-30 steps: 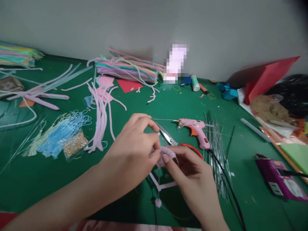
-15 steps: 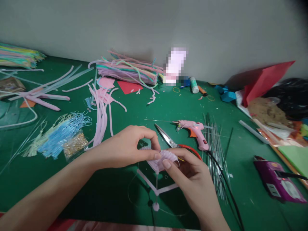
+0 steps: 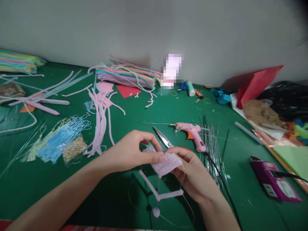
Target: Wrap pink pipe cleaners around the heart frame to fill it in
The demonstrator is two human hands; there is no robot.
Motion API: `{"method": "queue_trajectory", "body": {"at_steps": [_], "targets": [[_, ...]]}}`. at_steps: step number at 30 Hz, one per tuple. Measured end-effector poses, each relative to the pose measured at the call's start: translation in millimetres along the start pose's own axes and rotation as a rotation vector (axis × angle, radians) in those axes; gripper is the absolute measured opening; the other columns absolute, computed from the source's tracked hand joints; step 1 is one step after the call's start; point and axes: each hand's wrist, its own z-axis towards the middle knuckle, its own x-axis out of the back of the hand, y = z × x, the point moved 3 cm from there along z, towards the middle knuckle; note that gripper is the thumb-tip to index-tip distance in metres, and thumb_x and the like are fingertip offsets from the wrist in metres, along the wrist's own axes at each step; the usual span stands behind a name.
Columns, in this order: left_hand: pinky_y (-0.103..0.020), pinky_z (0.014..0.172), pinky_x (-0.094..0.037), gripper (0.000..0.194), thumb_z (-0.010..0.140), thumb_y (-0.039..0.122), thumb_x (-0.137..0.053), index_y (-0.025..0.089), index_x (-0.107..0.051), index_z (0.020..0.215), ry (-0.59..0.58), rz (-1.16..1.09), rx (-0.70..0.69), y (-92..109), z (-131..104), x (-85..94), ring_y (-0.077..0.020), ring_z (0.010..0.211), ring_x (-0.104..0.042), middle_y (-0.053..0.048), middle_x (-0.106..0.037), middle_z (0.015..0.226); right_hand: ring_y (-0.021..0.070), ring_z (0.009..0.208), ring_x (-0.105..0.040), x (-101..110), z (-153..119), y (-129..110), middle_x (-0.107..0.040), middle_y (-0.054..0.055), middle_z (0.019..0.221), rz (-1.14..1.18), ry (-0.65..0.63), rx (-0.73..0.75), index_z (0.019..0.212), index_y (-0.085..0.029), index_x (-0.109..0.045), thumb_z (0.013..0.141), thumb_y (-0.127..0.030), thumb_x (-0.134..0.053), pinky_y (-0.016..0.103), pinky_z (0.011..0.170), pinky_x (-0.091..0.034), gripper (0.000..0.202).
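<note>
A lilac fuzzy piece of pipe cleaners (image 3: 169, 165), laid in side-by-side rows, is held between my two hands above the table. My left hand (image 3: 134, 150) pinches its upper edge between thumb and fingers. On its right side, my right hand (image 3: 194, 170) is closed round the edge, most fingers hidden behind it. Below the piece a thin rod carries a lilac V-shaped strip (image 3: 157, 197) and a small lilac ball (image 3: 156, 212). A fine clear thread loops round them. Just beyond my hands lie scissors (image 3: 166, 139), their red handles partly covered by my right hand.
A pink glue gun (image 3: 196, 134) lies beyond, its black cord running past my right arm. Thin wires (image 3: 209, 154) and a purple power strip (image 3: 275, 181) are rightward. Leftward lie blue tassels (image 3: 60, 138), a bag of gold beads (image 3: 74, 147) and pipe cleaners (image 3: 99, 128).
My right thumb has moved off the front of the lilac piece, and that hand has shifted right and down. The piece shows more of its face. The camera view has shifted slightly.
</note>
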Motion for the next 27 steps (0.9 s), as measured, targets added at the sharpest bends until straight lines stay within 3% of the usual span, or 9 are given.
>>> {"method": "queue_trajectory", "body": {"at_steps": [11,21,27], "targets": [[-0.028,0.078,-0.043,0.023,0.076,0.038,-0.071,0.018,-0.059,0.076,-0.094,-0.042,-0.054,4,0,-3.2,-0.0182,0.089,-0.06,0.0,-0.061,0.088,0.0044,0.057,-0.062,-2,3,14,-0.068,-0.003,0.064,0.265,-0.092,-0.223,0.069,-0.018,-0.074,0.06,-0.019,-0.086,0.012,0.059,-0.051,0.015],[-0.028,0.082,-0.042,0.021,0.077,0.034,-0.07,0.018,-0.057,0.074,-0.075,-0.047,-0.067,-2,1,-3.5,-0.0181,0.092,-0.059,0.001,-0.059,0.083,0.0059,0.057,-0.058,1,7,1,-0.067,-0.001,0.063,0.013,-0.026,-0.072,0.067,-0.017,-0.074,0.061,-0.025,-0.086,0.015,0.056,-0.047,0.015],[-0.026,0.076,-0.043,0.023,0.076,0.035,-0.07,0.017,-0.057,0.072,-0.057,-0.092,-0.056,-5,2,-5.2,-0.0158,0.083,-0.058,0.001,-0.059,0.081,0.0053,0.059,-0.058,2,8,6,-0.065,-0.003,0.066,0.05,-0.072,-0.086,0.07,-0.017,-0.071,0.066,-0.025,-0.083,0.015,0.059,-0.047,0.015]]}}
